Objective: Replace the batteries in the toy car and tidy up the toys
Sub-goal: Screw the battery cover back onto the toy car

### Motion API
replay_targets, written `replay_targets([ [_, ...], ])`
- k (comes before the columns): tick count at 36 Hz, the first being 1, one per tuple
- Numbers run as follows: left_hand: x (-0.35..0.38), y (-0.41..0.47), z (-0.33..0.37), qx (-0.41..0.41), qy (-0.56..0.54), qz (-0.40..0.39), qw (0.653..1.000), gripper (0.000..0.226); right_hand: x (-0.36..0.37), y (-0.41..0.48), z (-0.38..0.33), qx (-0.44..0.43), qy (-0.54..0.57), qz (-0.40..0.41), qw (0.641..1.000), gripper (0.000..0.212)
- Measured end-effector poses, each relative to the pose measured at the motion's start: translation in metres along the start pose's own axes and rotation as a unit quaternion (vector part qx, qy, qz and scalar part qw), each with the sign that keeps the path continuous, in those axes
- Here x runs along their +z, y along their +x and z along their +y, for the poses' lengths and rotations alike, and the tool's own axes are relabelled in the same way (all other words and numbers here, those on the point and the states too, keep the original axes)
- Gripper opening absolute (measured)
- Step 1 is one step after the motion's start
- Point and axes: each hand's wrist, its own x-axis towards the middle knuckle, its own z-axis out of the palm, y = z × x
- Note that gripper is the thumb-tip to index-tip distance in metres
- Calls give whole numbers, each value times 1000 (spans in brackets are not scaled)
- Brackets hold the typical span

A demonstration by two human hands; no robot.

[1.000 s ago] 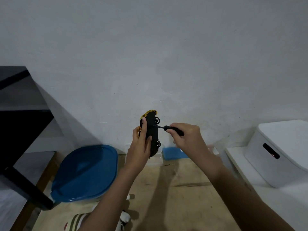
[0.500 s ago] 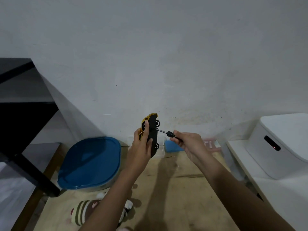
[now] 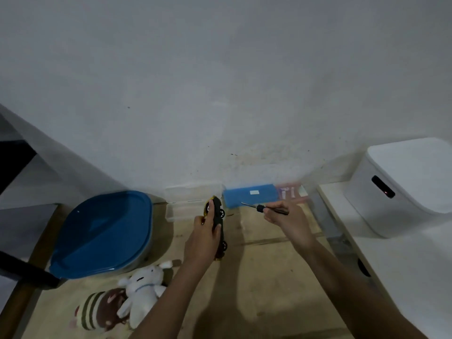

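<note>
My left hand grips a yellow toy car on its side, black underside and wheels facing right. My right hand holds a small black-handled screwdriver, its tip pointing left and clear of the car by a short gap. Two plush toys lie on the floor at lower left: a white bunny and a brown striped one.
A blue-lidded container stands at left. A clear plastic case, a blue box and a pink packet sit along the wall. A white bin rests on a white shelf at right. Dark furniture is at far left.
The screwdriver tip has come away from the car's underside and moved right. Both hands have lowered in view as the camera tilted, bringing the plush toys into sight.
</note>
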Motion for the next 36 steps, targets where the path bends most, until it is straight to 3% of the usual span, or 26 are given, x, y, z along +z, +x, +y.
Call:
replay_targets([
  [9, 52, 7, 38, -39, 102, -67, 992, 68, -65, 14, 45, 61, -69, 23, 995, 12],
  [16, 87, 24, 69, -58, 162, -112, 979, 70, -95, 33, 63, 107, -31, 46, 993, 9],
  [21, 104, 29, 80, -89, 154, -131, 975, 73, -107, 41, 72, 124, -17, 54, 991, 13],
  [26, 113, 30, 92, -122, -2, -165, 979, 69, -114, 47, 77, 133, 8, 48, 990, 13],
  [36, 130, 32, 116, -123, 101, -180, 971, 73, -126, 53, 84, 133, -14, 40, 990, 13],
])
